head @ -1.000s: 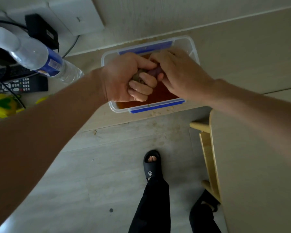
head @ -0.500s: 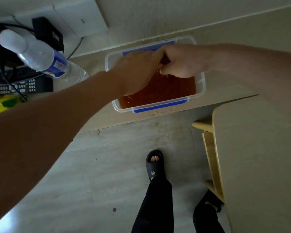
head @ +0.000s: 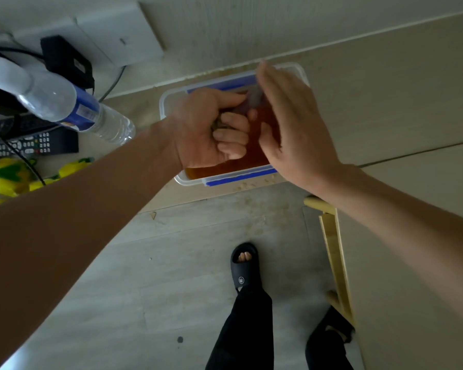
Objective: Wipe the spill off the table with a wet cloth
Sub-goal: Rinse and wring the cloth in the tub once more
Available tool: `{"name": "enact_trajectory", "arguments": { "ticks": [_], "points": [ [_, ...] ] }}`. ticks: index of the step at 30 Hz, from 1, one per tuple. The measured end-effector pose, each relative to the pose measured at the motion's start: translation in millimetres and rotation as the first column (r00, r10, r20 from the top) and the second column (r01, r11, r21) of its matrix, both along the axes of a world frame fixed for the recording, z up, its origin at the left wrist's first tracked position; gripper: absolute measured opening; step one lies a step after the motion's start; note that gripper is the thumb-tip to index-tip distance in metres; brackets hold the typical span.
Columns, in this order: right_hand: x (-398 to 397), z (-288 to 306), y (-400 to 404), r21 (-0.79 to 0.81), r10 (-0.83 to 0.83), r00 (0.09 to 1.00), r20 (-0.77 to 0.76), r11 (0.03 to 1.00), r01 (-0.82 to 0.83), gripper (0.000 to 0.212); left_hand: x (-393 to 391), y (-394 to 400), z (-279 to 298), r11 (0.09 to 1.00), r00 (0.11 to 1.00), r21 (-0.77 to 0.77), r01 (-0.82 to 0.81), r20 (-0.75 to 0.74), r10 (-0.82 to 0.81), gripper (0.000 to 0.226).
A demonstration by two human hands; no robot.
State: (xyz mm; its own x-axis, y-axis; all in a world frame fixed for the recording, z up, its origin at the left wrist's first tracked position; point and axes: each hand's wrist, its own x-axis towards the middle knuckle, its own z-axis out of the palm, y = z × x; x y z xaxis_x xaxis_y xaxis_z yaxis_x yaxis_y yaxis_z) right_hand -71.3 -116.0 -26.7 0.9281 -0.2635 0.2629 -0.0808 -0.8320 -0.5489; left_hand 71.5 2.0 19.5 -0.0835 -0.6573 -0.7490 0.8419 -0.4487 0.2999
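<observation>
I am seeing the left hand (head: 211, 129) clenching a wadded cloth (head: 219, 123) over the clear, blue-clipped container (head: 233, 180) of reddish-brown liquid on the worktop (head: 385, 108); the right hand (head: 286, 124) is hovering beside it, fingers straight, released. I am judging this as wringing, with crumbs at the worktop edge and wiping not yet visibly done. The water bottle (head: 64, 102) label is unreadable; the slipper (head: 242, 268) is showing a round "W"-like mark

Probably a home — TV remote (head: 30, 145), wall socket (head: 118, 36), slippered foot (head: 243, 265).
</observation>
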Motion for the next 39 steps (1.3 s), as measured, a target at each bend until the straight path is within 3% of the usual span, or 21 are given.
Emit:
{"name": "enact_trajectory", "arguments": {
  "ticks": [3, 5, 8, 9, 10, 11, 12, 13, 14, 17, 21, 26, 29, 30, 31, 33, 34, 35, 36, 38, 39],
  "points": [
    [20.0, -3.3, -4.2, -0.081, 0.021, 0.996, 0.092, 0.997, -0.013, 0.045, 1.5, -0.1, 6.8, 0.992, 0.995, -0.095, 0.084, -0.053, -0.089, 0.035],
    [29.2, 1.2, -14.3, -0.113, 0.077, 0.997, 0.012, 0.991, -0.075, 0.039, 5.2, -2.2, 7.2, 0.992, 0.994, -0.063, 0.111, -0.006, -0.112, 0.036],
    [39.2, 4.6, -27.8, -0.146, 0.209, 0.956, -0.205, 0.960, -0.241, 0.036, 5.2, -11.7, 0.8, 0.981, 0.945, 0.110, 0.160, 0.272, -0.184, 0.040],
    [42.2, 3.8, -31.2, -0.143, 0.225, 0.940, -0.258, 0.953, -0.267, 0.033, 2.2, -16.3, -0.4, 0.962, 0.848, 0.178, 0.205, 0.459, -0.266, 0.039],
    [45.2, 2.3, -34.9, -0.131, 0.228, 0.924, -0.307, 0.951, -0.278, 0.029, -0.9, -20.1, -0.7, 0.919, 0.640, 0.275, 0.281, 0.661, -0.393, 0.038],
    [47.7, 1.3, -38.5, -0.108, 0.232, 0.907, -0.350, 0.952, -0.285, 0.027, -2.5, -21.9, -3.0, 0.850, 0.329, 0.398, 0.344, 0.797, -0.506, 0.036],
    [50.2, 1.9, -41.0, -0.077, 0.239, 0.889, -0.391, 0.954, -0.290, 0.025, -3.9, -22.6, -5.6, 0.786, 0.046, 0.494, 0.371, 0.836, -0.547, 0.034],
    [52.0, 3.6, -42.5, -0.038, 0.251, 0.867, -0.431, 0.955, -0.295, 0.022, -5.3, -22.6, -8.1, 0.760, -0.144, 0.539, 0.364, 0.839, -0.525, 0.034],
    [53.7, 5.4, -43.1, -0.002, 0.264, 0.842, -0.470, 0.954, -0.300, 0.015, -6.2, -21.7, -10.3, 0.762, -0.245, 0.543, 0.352, 0.839, -0.485, 0.035],
    [58.7, 13.4, -39.3, 0.080, 0.289, 0.786, -0.546, 0.952, -0.294, 0.007, -4.6, -13.6, -17.2, 0.816, -0.324, 0.496, 0.296, 0.856, -0.402, 0.041],
    [67.8, 26.4, -36.0, 0.179, 0.300, 0.711, -0.636, 0.954, -0.242, 0.028, 3.2, -9.4, -25.6, 0.816, -0.444, 0.516, 0.262, 0.815, -0.372, 0.037],
    [66.2, 28.6, -35.7, 0.209, 0.281, 0.717, -0.637, 0.959, -0.190, 0.035, 3.2, -6.7, -27.0, 0.847, -0.541, 0.487, 0.214, 0.781, -0.312, 0.031],
    [55.9, 23.0, -35.1, 0.213, 0.266, 0.756, -0.598, 0.962, -0.171, 0.009, -10.8, -7.7, -26.3, 0.850, -0.604, 0.509, 0.138, 0.723, -0.335, 0.034],
    [52.3, 20.3, -37.7, 0.208, 0.240, 0.759, -0.605, 0.968, -0.141, 0.019, -17.4, -10.2, -25.7, 0.846, -0.587, 0.525, 0.096, 0.716, -0.378, 0.036],
    [45.4, 19.8, -39.9, 0.208, 0.226, 0.757, -0.613, 0.971, -0.122, 0.042, -25.3, -13.1, -25.3, 0.844, -0.540, 0.534, 0.051, 0.726, -0.426, 0.037],
    [26.3, 23.0, -38.5, 0.284, 0.144, 0.829, -0.540, 0.959, 0.018, 0.073, -39.8, -19.1, -22.3, 0.858, -0.343, 0.511, -0.055, 0.798, -0.496, 0.038],
    [16.1, 27.1, -34.1, 0.352, 0.048, 0.879, -0.475, 0.926, 0.139, 0.072, -47.3, -21.9, -19.9, 0.869, -0.226, 0.483, -0.106, 0.839, -0.494, 0.036],
    [3.0, 30.0, -30.1, 0.438, -0.076, 0.906, -0.417, 0.856, 0.274, 0.060, -59.5, -26.0, -15.9, 0.876, -0.130, 0.459, -0.145, 0.869, -0.477, 0.034],
    [-7.9, 32.1, -25.1, 0.566, -0.195, 0.901, -0.387, 0.721, 0.399, 0.041, -71.4, -31.3, -11.9, 0.882, -0.057, 0.438, -0.175, 0.890, -0.453, 0.033],
    [-33.8, 40.6, -19.0, 0.810, -0.282, 0.844, -0.457, 0.259, 0.526, 0.016, -105.0, -42.6, -1.6, 0.892, 0.046, 0.390, -0.227, 0.920, -0.390, 0.030],
    [-48.4, 44.2, -20.2, 0.846, -0.259, 0.829, -0.495, 0.076, 0.528, 0.017, -123.5, -49.6, 1.8, 0.904, 0.072, 0.352, -0.241, 0.936, -0.345, 0.027]
  ]
}}
